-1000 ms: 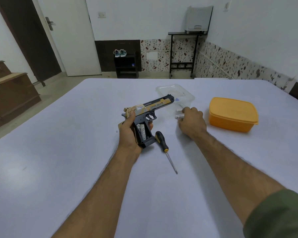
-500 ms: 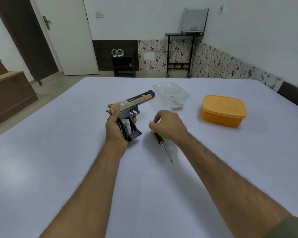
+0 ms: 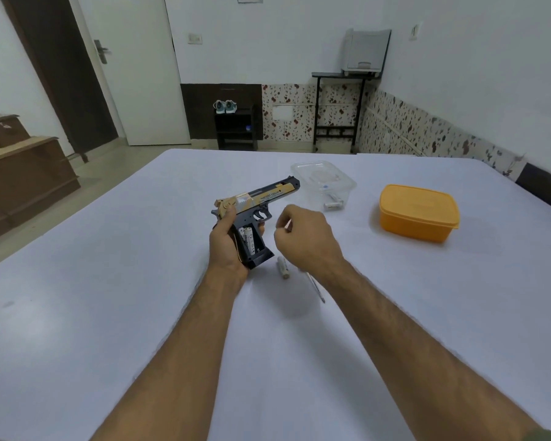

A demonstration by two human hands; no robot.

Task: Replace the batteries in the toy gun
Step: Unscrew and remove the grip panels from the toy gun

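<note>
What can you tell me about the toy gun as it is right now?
The toy gun is a pistol that looks plastic, with a tan-gold slide bearing dark lettering and a black frame, trigger guard and grip. The left hand holds it by the grip above the table, muzzle pointing away and to the right. The grip's side compartment is open, with a white battery seated inside. The right hand is close beside it, not touching.

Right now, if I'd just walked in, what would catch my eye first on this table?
Probably the black and tan toy gun, held up at the middle of the white table by the left hand, its grip open with a battery inside. The right hand hovers curled just beside it; I can't tell what it holds. Farther right sits a bright orange lidded box.
</note>
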